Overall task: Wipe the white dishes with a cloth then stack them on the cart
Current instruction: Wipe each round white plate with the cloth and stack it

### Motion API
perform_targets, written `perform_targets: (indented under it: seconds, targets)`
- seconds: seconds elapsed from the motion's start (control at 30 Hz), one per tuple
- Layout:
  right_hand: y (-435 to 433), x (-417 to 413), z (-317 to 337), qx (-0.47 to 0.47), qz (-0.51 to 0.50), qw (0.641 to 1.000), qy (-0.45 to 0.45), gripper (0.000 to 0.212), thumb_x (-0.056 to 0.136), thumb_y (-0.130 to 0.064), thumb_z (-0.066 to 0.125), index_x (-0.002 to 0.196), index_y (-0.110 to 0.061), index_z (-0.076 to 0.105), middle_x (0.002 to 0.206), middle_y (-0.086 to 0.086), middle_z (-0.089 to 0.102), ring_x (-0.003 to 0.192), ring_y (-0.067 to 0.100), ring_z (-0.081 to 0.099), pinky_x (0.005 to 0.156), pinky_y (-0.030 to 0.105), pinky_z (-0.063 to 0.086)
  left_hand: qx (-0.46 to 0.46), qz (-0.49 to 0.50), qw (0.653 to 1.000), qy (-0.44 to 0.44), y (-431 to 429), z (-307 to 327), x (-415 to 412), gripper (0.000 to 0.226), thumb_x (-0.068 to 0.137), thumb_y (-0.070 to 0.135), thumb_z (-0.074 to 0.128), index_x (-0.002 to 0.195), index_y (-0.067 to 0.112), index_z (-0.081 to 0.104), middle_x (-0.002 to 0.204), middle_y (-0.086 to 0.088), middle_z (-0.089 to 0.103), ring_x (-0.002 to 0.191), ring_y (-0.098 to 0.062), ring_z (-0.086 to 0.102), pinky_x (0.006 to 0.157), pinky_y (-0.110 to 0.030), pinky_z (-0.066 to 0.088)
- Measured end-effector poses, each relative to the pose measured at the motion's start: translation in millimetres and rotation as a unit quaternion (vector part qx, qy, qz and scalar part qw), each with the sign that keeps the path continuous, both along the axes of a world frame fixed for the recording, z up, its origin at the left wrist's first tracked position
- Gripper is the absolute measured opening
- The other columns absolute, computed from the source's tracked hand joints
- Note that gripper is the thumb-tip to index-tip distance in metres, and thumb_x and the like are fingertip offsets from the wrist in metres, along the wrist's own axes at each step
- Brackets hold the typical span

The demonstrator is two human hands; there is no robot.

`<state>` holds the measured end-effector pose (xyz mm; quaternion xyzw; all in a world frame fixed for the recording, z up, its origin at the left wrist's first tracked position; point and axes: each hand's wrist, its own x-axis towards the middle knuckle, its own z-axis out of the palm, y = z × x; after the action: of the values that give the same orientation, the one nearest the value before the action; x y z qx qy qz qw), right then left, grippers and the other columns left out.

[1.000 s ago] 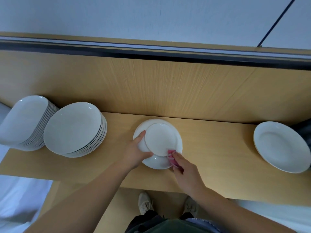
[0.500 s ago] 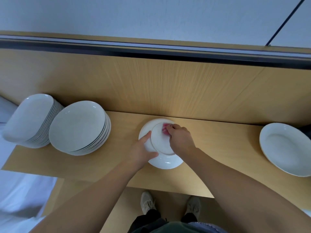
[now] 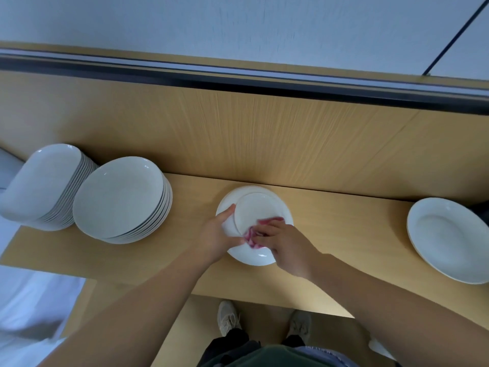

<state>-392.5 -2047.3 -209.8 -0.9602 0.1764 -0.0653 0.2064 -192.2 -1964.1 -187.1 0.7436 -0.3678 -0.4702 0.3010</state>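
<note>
Right hand (image 3: 285, 245) dragged the cloth (image 3: 270, 221) down the plate (image 3: 255, 207).

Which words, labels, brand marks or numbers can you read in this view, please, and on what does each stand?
None: no text, label or number is readable.
The dish that the left hand holds and the right hand wipes with the pink cloth is plain white.
The oblong-dish stack, the round-plate stack, the lone plate and the counter bear no print.
The shoes are too blurred.
</note>
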Motion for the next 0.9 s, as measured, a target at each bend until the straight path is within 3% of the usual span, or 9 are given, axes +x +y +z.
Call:
perform_targets:
  seconds: [0.1, 0.23, 0.43, 0.5, 0.57, 0.63, 0.7, 0.77, 0.9]
  targets:
    - [-17, -22, 5, 0.002, 0.040, 0.998, 0.044, 0.048, 0.070, 0.007, 0.071, 0.105, -0.025, 0.074, 0.120, -0.004, 0.068, 0.121, 0.024, 0.057, 0.093, 0.038, 0.050, 0.001, -0.004, 1.000, -0.001, 0, 1, 0, 0.088, 0.074, 0.013, 0.080, 0.145, 0.034, 0.034, 0.140, 0.005, 0.037, 0.127, -0.015, 0.037, 0.090, -0.021, 0.035]
    - [-45, -19, 28, -0.050, 0.024, 0.996, 0.076, 0.043, 0.068, 0.007, 0.061, 0.092, -0.028, 0.070, 0.107, -0.013, 0.066, 0.107, 0.025, 0.060, 0.080, 0.027, 0.036, 0.005, -0.006, 1.000, -0.012, 1, -1, -2, 0.089, 0.073, 0.016, 0.081, 0.145, 0.037, 0.033, 0.145, 0.001, 0.037, 0.132, -0.020, 0.037, 0.097, -0.026, 0.038]
    - [-61, 35, 35, -0.096, 0.029, 0.994, 0.030, 0.039, 0.074, 0.008, 0.062, 0.097, -0.022, 0.071, 0.111, -0.008, 0.066, 0.120, 0.028, 0.055, 0.091, 0.031, 0.035, 0.004, -0.009, 1.000, -0.030, -3, 3, -3, 0.088, 0.073, 0.013, 0.081, 0.145, 0.034, 0.035, 0.140, 0.001, 0.042, 0.127, -0.016, 0.040, 0.091, -0.021, 0.037]
    - [-60, 39, 25, -0.089, 0.041, 0.994, 0.041, 0.040, 0.072, 0.010, 0.066, 0.097, -0.020, 0.072, 0.112, -0.004, 0.067, 0.119, 0.032, 0.057, 0.088, 0.039, 0.046, 0.006, -0.008, 1.000, -0.029, -3, 2, -3, 0.088, 0.073, 0.014, 0.081, 0.145, 0.035, 0.034, 0.142, 0.000, 0.042, 0.128, -0.018, 0.040, 0.093, -0.021, 0.037]
    - [-59, 31, 13, -0.083, -0.002, 0.996, 0.044, 0.043, 0.070, 0.008, 0.070, 0.101, -0.021, 0.073, 0.116, -0.002, 0.067, 0.116, 0.032, 0.059, 0.079, 0.040, 0.052, 0.007, -0.014, 0.999, -0.037, -3, 3, -2, 0.088, 0.074, 0.015, 0.080, 0.146, 0.034, 0.034, 0.141, 0.000, 0.042, 0.128, -0.019, 0.040, 0.094, -0.021, 0.036]
    - [-56, 20, 5, -0.059, -0.065, 0.995, 0.048, 0.045, 0.073, 0.007, 0.067, 0.108, -0.021, 0.072, 0.122, 0.000, 0.065, 0.120, 0.031, 0.057, 0.081, 0.039, 0.053, 0.009, -0.013, 0.999, -0.039, -2, 1, -2, 0.087, 0.075, 0.015, 0.079, 0.146, 0.034, 0.034, 0.141, 0.000, 0.042, 0.128, -0.019, 0.040, 0.093, -0.021, 0.036]
    - [-48, 6, 1, -0.020, -0.115, 0.990, 0.078, 0.043, 0.085, 0.002, 0.055, 0.117, -0.023, 0.068, 0.130, -0.003, 0.059, 0.123, 0.028, 0.053, 0.090, 0.033, 0.049, 0.018, -0.008, 0.999, -0.038, -1, 0, -2, 0.087, 0.075, 0.016, 0.080, 0.146, 0.036, 0.033, 0.141, -0.001, 0.041, 0.129, -0.020, 0.039, 0.095, -0.024, 0.038]
    - [-39, -9, 0, 0.016, -0.131, 0.984, 0.121, 0.041, 0.090, -0.004, 0.047, 0.121, -0.027, 0.063, 0.129, -0.006, 0.055, 0.111, 0.028, 0.056, 0.085, 0.029, 0.046, 0.023, -0.003, 0.999, -0.039, -1, -1, -4, 0.088, 0.073, 0.017, 0.081, 0.145, 0.039, 0.034, 0.142, -0.001, 0.040, 0.131, -0.021, 0.038, 0.100, -0.028, 0.039]
    - [-15, -28, 9, 0.072, -0.059, 0.985, 0.143, 0.039, 0.090, -0.007, 0.049, 0.116, -0.033, 0.065, 0.120, -0.010, 0.056, 0.103, 0.017, 0.057, 0.076, 0.023, 0.041, 0.023, 0.000, 0.999, -0.046, -2, 0, -5, 0.088, 0.073, 0.017, 0.080, 0.145, 0.039, 0.034, 0.142, -0.001, 0.041, 0.129, -0.021, 0.039, 0.097, -0.026, 0.039]
